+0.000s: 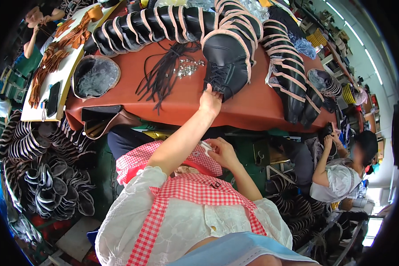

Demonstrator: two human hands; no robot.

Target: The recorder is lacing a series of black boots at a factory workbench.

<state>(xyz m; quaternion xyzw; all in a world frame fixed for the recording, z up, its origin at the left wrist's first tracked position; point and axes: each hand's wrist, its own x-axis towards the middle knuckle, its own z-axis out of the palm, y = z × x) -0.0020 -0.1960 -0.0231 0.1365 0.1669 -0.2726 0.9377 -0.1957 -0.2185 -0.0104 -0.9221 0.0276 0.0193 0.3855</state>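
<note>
A black laced shoe upper with a pale zigzag-cut edge lies at the front of a stack of similar uppers on the red-brown covered table. My left hand is closed on its near end, thumb and fingers pinching below the laces. Nearer my body, over the red checked apron, my right hand is closed round a small white object whose kind I cannot make out. Left of the upper lie a bundle of loose black laces and a scatter of small silvery metal pieces.
Rows of nested black uppers line the table's far side, with another row at right. A round grey-lined piece sits at left by a white board bearing brown strips and a phone. A co-worker sits at right.
</note>
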